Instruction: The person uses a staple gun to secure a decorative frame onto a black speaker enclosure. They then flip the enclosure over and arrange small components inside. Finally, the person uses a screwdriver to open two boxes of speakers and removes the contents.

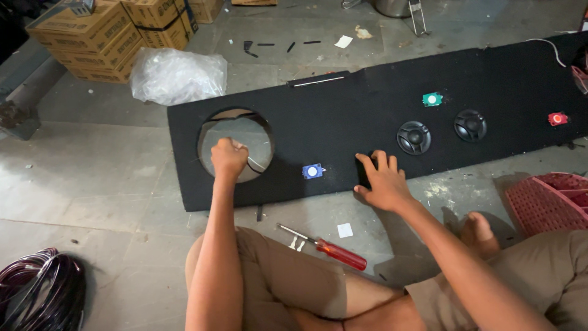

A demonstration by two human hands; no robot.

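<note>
Knees and a red screwdriver [334, 249] lie nearest. Beyond them, a long black panel [343, 116] runs left-right on the floor; left hand [228, 157] fists a wire at its round hole [236, 144], right hand [381, 179] presses flat, open, on its near edge.

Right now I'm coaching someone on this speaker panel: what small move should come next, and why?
Probably draw the thin wire up through the big round hole: the left hand is fisted on it there, while the right hand lies flat on the black carpeted board, steadying it.
</note>
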